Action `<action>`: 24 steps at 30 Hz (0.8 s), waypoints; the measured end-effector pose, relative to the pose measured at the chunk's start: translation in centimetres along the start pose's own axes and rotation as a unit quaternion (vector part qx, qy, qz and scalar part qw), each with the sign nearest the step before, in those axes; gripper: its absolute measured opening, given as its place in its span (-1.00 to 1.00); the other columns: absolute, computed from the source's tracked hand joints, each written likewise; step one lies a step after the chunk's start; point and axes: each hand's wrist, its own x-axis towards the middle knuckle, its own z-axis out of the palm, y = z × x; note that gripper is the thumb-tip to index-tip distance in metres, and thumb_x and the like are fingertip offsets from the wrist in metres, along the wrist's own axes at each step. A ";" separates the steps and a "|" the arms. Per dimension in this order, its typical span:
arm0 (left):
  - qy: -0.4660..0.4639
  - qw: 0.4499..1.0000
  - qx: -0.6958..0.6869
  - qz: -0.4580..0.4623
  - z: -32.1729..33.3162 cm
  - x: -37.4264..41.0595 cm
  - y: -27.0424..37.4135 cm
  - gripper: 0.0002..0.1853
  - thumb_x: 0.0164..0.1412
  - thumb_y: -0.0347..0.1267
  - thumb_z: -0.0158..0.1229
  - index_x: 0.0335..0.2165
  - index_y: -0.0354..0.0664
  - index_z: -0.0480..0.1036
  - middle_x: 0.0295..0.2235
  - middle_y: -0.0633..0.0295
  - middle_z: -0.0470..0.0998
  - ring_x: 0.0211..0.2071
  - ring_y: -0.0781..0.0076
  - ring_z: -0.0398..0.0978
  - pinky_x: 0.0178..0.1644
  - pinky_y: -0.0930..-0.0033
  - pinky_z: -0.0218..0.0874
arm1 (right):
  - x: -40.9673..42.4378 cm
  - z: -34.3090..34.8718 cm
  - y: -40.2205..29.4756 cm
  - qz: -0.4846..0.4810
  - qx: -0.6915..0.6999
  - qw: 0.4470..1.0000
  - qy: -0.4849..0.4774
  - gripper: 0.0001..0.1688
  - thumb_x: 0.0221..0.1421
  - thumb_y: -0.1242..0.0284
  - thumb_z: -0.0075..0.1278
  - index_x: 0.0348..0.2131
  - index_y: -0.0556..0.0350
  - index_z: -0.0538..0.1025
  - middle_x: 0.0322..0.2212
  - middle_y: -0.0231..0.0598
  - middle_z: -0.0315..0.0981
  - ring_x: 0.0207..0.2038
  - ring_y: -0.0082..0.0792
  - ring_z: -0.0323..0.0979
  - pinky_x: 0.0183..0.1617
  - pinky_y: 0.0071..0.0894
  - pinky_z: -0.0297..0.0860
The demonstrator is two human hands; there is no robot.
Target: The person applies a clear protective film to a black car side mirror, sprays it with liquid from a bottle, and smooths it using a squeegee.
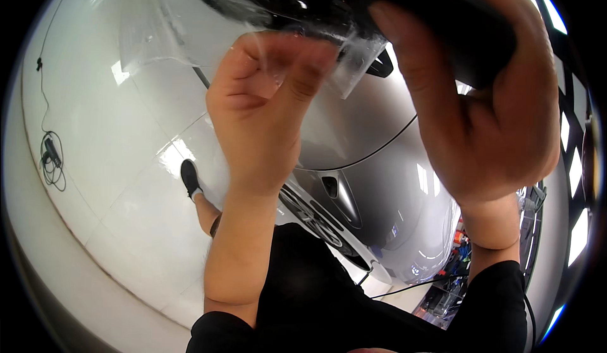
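A dark, curved part (455,30) with a glossy edge fills the top of the head view, very close to the camera; its exact kind cannot be told. Clear plastic film (156,40) hangs off its lower edge, crinkled, with a loose flap on each side of my left hand. My left hand (265,87) pinches the film at that edge between thumb and bent fingers; the fingertips are blurred. Wrapped around the dark part's right end is my right hand (488,125), thumb on the near face, fingers over the far side.
Below stands a silver-grey car (374,120) with its wheel (313,215) beside my body. A corded black tool (52,151) lies on the glossy tiled floor (133,163) at left. A black cable (412,286) runs past assorted items (450,267) at lower right.
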 end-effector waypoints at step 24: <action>-0.001 0.983 -0.186 0.014 -2.9 2.6 1.9 -0.84 0.38 -0.29 0.03 -0.27 -0.13 0.46 -0.36 0.40 0.49 -0.34 0.58 0.35 -0.16 0.42 0.22 | 6.4 0.9 -2.7 -0.114 -0.087 0.990 -0.016 -0.72 0.05 0.67 0.18 -0.21 0.43 0.48 -0.37 -0.10 0.52 -0.39 -0.48 0.45 -0.29 -0.61 0.35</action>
